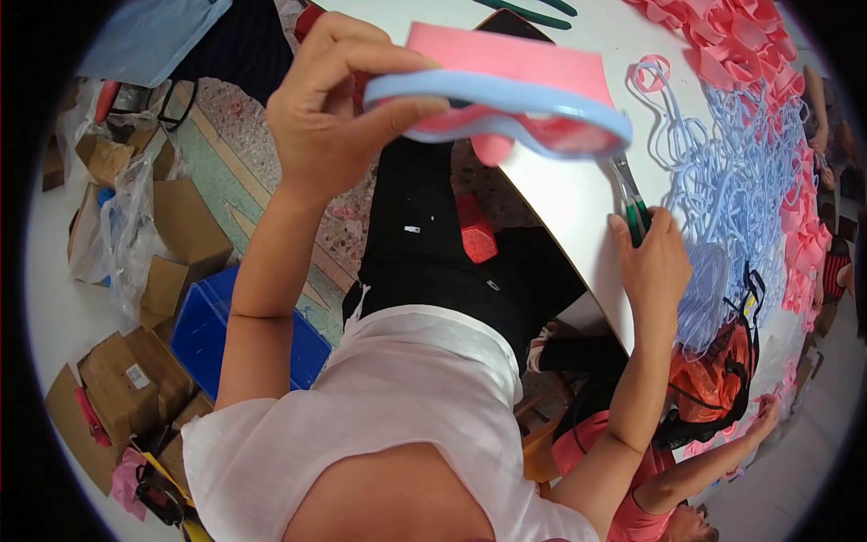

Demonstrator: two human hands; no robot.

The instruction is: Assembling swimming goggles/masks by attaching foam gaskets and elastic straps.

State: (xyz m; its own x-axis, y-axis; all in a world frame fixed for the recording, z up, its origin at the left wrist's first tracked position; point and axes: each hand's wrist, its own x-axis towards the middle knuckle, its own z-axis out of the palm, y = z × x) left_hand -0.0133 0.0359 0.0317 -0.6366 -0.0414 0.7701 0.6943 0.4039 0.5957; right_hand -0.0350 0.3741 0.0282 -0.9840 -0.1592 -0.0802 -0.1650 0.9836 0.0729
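Observation:
My left hand (321, 126) is raised and closed, pinching the left end of a pink and light-blue goggle-shaped piece (506, 95). A curved blue rim runs along its lower side, and a wide pink band stands up behind it. The piece is slightly blurred. Lower right, my right hand (657, 262) wraps around a green-handled hand tool (638, 224) with slim metal jaws, like pliers or snips. Its jaws point up toward the right end of the rim; whether they touch it I cannot tell. The white table (569, 212) lies underneath.
Tangled light-blue cords (741, 172) and heaped pink pieces (731, 41) cover the table's right side. A dark phone (515, 25) lies at the far edge. Cardboard boxes (135, 379) and a blue crate (208, 316) stand left. Another person's arm (704, 470) is at lower right.

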